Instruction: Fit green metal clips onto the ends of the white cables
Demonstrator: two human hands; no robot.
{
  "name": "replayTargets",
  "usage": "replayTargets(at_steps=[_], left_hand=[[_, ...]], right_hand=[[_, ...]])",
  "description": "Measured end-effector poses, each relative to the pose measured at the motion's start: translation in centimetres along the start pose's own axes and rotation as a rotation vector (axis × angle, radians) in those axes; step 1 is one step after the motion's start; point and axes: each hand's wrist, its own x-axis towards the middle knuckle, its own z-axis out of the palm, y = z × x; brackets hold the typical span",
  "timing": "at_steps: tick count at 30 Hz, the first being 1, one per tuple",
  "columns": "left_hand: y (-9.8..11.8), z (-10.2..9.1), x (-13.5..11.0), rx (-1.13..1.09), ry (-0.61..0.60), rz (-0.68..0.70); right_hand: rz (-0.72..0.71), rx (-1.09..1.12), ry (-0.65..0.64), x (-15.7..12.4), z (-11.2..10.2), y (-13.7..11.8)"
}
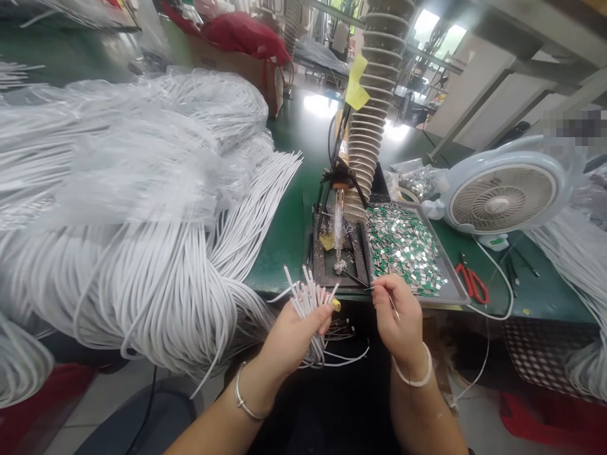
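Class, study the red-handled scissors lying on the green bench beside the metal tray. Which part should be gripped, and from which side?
Grip the red handle loops of the scissors, coming from the near bench edge on the side of the right hand. They lie flat, loops towards the person, dark blades pointing away, and the tray blocks their left. That hand pinches a thin tool.

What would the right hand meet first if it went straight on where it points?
Probably the soldering stand at the table edge, just ahead of the right hand and its thin tool; depth is unclear.
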Motion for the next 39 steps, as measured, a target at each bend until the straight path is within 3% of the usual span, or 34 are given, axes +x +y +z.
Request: replayTargets(at_steps=[5,12,20,26,39], left_hand=[[-0.1,0.3,-0.1,0.004,0.059,-0.052],[-0.4,0.0,-0.4,0.109,-0.048,-0.033],[0.0,0.6,-0.2,0.071,0.02,-0.025],[-0.2,0.5,-0.2,0.051,-0.024,-0.031],[0.4,0.9,-0.1,-0.001,-0.036,0.066]], right_hand=[[0.002,0.039,-0.034,-0.4,0.2,-0.5],[0.015,0.131,-0.067,-0.8,0.8,-0.7],[0.012,0.177,-0.058,-1.0,1.1,-1.1],[-0.005,0.17,-0.057,-0.9,1.2,-1.2],[0.063,0.25,-0.052,-1.1,1.9,-1.8]])
